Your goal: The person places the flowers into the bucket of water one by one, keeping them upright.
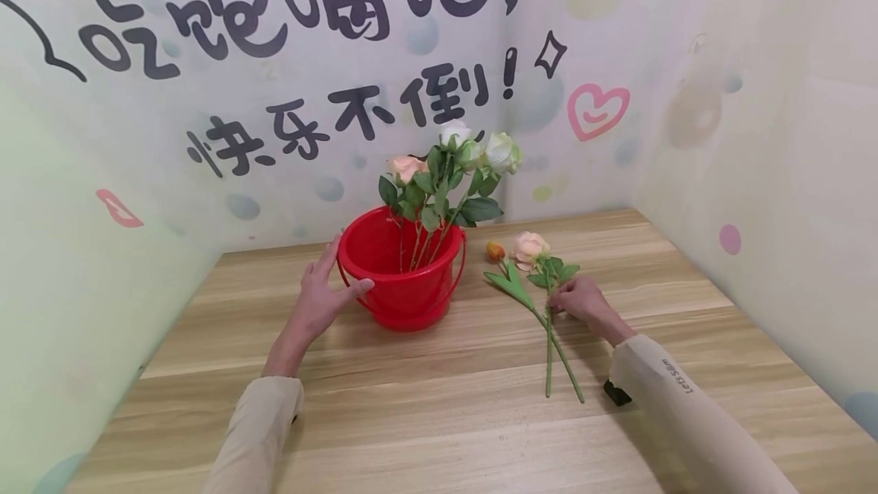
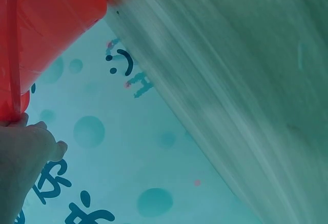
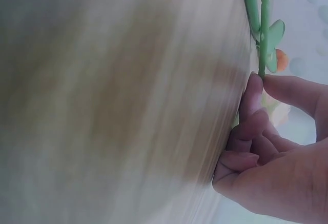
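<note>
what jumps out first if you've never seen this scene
The red bucket at the table's middle, holding white and peach roses, with the left hand resting against its side. To its right, the right hand pinches a flower stem lying on the wooden table.

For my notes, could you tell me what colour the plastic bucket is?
The plastic bucket is bright red; the head view shows it best.

Pale cartoon-printed walls (image 1: 720, 59) around a wooden table (image 1: 446, 418)
</note>
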`<state>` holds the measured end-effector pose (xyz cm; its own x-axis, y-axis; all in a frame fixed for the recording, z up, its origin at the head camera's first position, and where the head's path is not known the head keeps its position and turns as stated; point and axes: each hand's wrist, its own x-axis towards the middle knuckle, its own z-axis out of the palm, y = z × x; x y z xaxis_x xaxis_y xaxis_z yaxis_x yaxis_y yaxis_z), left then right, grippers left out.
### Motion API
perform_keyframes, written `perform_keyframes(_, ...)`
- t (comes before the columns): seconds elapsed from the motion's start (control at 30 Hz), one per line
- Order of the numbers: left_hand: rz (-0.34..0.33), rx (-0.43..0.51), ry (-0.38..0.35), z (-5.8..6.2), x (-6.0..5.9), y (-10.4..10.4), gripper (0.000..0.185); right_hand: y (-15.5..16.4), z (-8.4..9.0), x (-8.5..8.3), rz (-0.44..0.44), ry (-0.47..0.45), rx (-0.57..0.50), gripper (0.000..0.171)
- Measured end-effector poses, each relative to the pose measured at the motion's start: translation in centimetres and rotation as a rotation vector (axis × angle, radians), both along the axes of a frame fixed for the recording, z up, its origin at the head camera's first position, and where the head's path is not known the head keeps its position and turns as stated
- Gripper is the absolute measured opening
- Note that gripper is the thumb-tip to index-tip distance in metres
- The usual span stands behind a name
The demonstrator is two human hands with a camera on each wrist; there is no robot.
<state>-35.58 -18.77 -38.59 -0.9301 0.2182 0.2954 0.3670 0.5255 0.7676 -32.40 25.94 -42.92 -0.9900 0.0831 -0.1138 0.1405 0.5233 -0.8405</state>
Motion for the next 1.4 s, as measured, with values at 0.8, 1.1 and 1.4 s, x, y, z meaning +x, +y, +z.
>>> perform_keyframes(0.8,0.004,-0.014,0.002,0.1,-0.1,0.0,0.103,0.2,0.1,0.6,0.007,0.015,-0.089,0.016)
perform_keyframes(1.1,0.009,-0.015,0.001,0.0,-0.1,-0.1,0.103,0.4,0.0,1.0,-0.048,0.040,-0.188,0.018)
perform_keyframes(1.4,0.003,-0.010,0.000,0.0,-0.1,0.0,0.103,0.7,0.2,1.3,-0.087,0.060,-0.215,0.027)
